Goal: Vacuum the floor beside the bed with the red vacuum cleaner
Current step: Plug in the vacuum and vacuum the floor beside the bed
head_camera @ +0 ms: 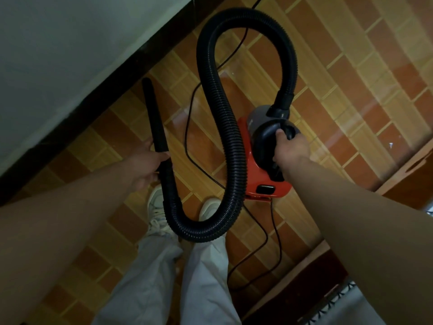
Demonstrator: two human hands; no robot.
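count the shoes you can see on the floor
2: left shoe below the left hand, right shoe beside the red vacuum cleaner; the black hose partly covers both.

You're in somebody's home, likely a bedroom: glossy orange-brown tiled floor (351, 66), and a wooden frame (314, 275) on your right with patterned cloth (344, 306) over it. That small red vacuum cleaner (255, 170) and its trailing cord (187, 127) are plain household kit.
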